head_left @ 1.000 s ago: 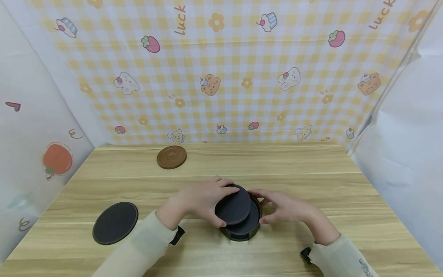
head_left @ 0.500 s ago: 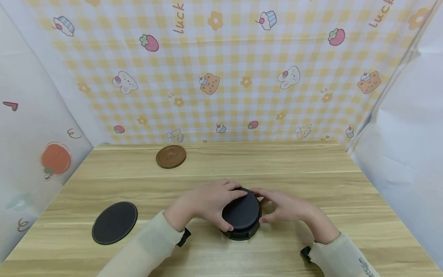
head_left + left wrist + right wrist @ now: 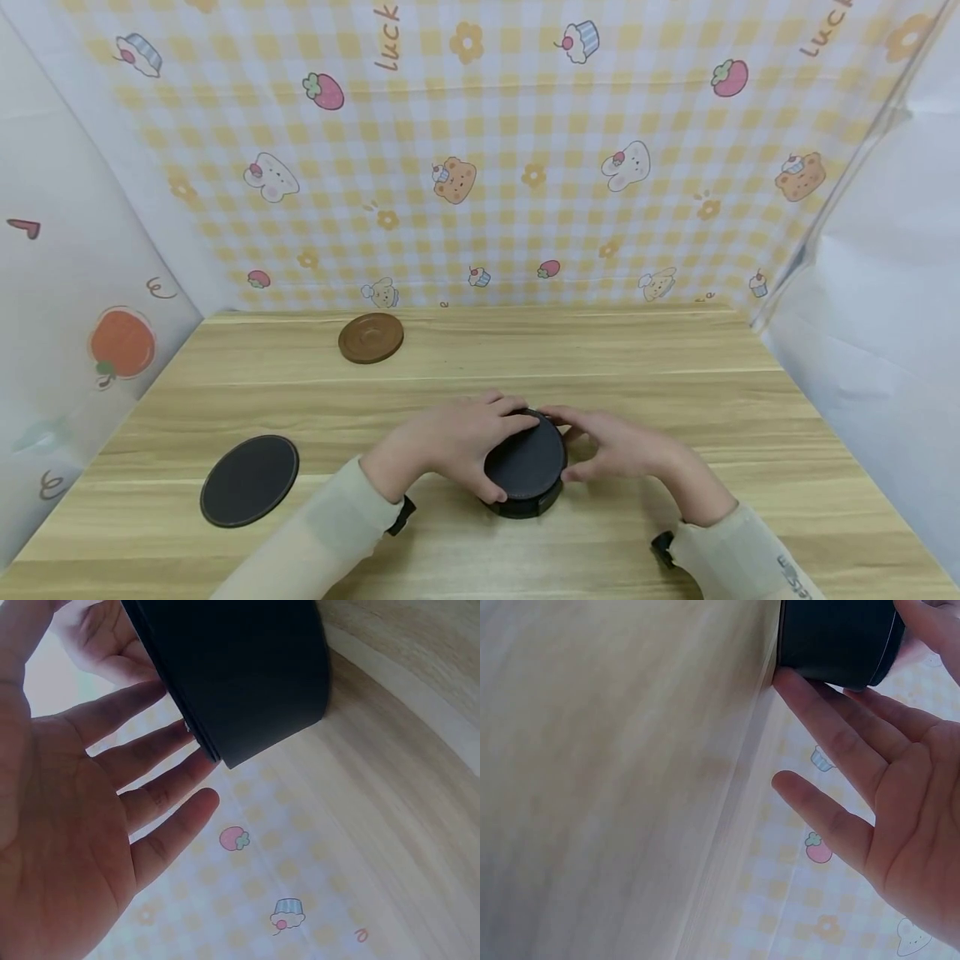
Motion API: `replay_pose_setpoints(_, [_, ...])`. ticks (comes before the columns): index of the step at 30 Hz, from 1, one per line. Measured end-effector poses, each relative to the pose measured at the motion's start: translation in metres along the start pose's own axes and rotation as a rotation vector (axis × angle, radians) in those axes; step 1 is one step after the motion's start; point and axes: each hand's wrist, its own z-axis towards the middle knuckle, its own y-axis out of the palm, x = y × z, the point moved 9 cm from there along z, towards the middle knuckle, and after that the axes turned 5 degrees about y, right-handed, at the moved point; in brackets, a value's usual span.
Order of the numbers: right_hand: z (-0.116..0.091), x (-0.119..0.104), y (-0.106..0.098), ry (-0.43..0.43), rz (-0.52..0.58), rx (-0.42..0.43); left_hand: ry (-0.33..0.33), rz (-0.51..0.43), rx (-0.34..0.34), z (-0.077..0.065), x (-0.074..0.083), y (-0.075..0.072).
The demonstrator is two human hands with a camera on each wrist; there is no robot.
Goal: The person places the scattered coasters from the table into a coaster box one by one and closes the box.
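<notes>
Left grip [image 3: 459, 442] clamped on edges of black coaster [image 3: 527, 463], likely keeping it level atop black holder [image 3: 517, 511]. Right grip [image 3: 621, 446] clamped round holder's side, presumably steadying it on worktop [image 3: 600, 558]. Larger black disc [image 3: 250, 482] lies apart, left; brown disc [image 3: 371, 338] farther back.

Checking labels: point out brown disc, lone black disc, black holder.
Brown disc [image 3: 371, 338], head view, top face.
Lone black disc [image 3: 250, 481], head view, top face.
Black holder [image 3: 247, 671], left wrist view, side wall.

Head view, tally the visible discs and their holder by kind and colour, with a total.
Black discs: 2 (loose disc, held disc)
Brown disc: 1
Black holder: 1
Total: 4, not counting any discs hidden inside the holder.
</notes>
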Motion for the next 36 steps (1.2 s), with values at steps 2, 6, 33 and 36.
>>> replay_pose_setpoints(2, [0.000, 0.000, 0.000, -0.001, -0.004, 0.001, 0.008, 0.006, 0.006, 0.000, 0.000, 0.000])
replay_pose_setpoints(6, [-0.001, -0.001, -0.001, -0.005, -0.013, 0.004, 0.015, -0.015, 0.021, -0.002, -0.002, 0.001])
replay_pose_setpoints(33, [-0.001, -0.003, -0.001, 0.006, -0.021, 0.024, -0.088, -0.124, 0.147, -0.075, -0.047, -0.001])
replay_pose_setpoints(36, [-0.001, -0.003, 0.000, 0.001, -0.020, 0.024, -0.106, -0.116, 0.179, -0.087, -0.054, -0.002])
